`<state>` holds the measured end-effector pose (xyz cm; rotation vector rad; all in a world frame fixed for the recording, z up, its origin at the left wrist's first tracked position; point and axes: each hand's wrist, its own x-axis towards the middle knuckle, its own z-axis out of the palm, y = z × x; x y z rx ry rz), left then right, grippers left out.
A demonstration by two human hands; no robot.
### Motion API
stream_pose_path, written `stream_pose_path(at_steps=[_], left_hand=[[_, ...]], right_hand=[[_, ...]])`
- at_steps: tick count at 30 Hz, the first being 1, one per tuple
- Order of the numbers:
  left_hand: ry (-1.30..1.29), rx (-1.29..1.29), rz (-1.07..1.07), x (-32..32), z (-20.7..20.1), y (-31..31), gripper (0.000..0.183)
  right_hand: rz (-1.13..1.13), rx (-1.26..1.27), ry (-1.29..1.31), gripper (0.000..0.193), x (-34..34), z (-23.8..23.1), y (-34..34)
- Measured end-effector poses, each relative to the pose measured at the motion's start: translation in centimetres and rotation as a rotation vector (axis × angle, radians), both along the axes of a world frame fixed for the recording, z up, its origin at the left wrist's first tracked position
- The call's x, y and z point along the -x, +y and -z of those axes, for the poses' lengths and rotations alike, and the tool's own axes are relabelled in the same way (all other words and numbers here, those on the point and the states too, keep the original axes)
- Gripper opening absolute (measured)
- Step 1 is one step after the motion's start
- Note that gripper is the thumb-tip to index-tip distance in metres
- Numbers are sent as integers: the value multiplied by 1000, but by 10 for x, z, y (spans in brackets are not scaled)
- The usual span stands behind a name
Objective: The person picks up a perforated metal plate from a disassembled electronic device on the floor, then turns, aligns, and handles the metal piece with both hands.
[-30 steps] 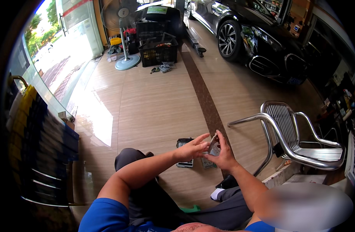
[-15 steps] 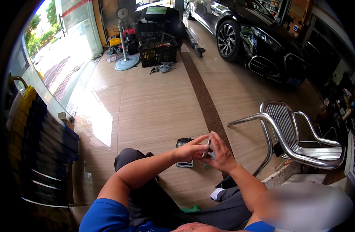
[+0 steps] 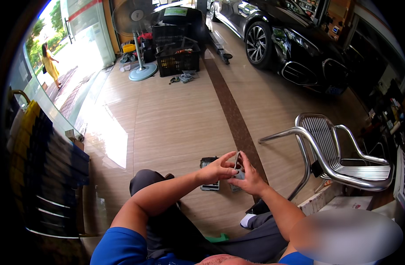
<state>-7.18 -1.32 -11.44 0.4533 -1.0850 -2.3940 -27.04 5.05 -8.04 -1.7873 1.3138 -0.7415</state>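
Note:
In front of my legs I hold a thin, flat greyish piece [image 3: 237, 160], turned nearly edge-on; its kind is too small to make out. My left hand [image 3: 218, 170] pinches it from the left, fingers forward and thumb near its lower end. Around its right side curl the fingers of my right hand [image 3: 253, 180], with a pale patch showing between thumb and palm. Below, partly covered by my left hand, a black and grey boxy part [image 3: 210, 187] lies on the floor. Beside it a small grey piece [image 3: 234, 188] is mostly hidden beneath my right hand.
A metal chair [image 3: 343, 170] stands at right, blue-and-yellow boxes [image 3: 39, 145] at left. Farther off are a standing fan [image 3: 142, 53], a black crate [image 3: 178, 62] and a black car [image 3: 299, 53]. A person in yellow [image 3: 50, 66] is outside the doorway.
My right fingers have curled lower around the flat piece, and more of it shows between my hands. A person in yellow has come into sight outside the doorway.

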Motion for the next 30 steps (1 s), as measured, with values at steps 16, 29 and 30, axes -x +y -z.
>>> stream_pose_path(at_steps=[16,29,30], left_hand=[[-35,50,2,4,5,1,93],[-52,-60,98,1,6,1,79],[-39,-56,123,1,8,0,80]], right_hand=[[85,78,-154,108,-2,-1,2],[-69,617,283,102,-2,4,1],[-73,609,300,101,-2,3,2]])
